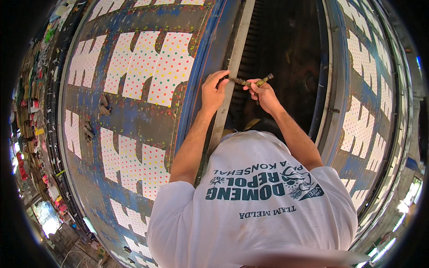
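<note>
Both my hands hold a thin, knobbly brown and greenish rod-like thing (241,81) over the edge of the long table on my left. It looks crusted or wrapped, and its exact kind does not show. My left hand (212,94) curls its thumb and fingers round the dark left end, by the table's pale edge rail (231,73). Closer to the other end, my right hand (267,97) grips it with bent fingers above the dark gap. A short grey tip sticks out past the right fingers.
White cut pieces with coloured dots (172,67) lie in rows on the stained blue-grey left table (145,117). More dotted pieces (357,118) cover the right-hand table. Two small brown crumpled things (105,105) rest among the left rows. Colourful clutter (40,120) lines the far left.
</note>
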The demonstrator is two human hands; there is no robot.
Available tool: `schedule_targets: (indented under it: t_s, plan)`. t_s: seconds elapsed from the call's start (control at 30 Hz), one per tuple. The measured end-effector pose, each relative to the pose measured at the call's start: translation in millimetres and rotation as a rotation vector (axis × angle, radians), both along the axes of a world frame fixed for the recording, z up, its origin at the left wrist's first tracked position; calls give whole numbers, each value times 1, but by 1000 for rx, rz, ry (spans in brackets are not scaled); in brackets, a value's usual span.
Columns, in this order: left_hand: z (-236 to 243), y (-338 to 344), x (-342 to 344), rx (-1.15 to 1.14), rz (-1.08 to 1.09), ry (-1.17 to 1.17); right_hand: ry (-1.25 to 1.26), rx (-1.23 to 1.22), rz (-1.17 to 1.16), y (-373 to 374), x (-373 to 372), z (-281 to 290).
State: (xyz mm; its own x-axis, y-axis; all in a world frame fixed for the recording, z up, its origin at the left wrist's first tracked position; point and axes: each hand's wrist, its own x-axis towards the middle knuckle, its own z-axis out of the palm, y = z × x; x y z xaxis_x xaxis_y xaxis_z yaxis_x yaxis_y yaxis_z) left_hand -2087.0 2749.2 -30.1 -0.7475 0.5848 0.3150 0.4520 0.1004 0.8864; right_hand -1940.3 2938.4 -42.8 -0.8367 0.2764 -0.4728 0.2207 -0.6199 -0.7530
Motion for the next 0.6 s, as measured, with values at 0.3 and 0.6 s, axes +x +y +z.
schedule_targets:
  t_s: [0.3, 0.6]
  plan:
    - [8, 7, 11, -43, 69, -106, -108, -919, 23, 39, -20, -31]
    - [4, 12, 18, -85, 88, 5, 12, -393, 141, 36, -15, -28]
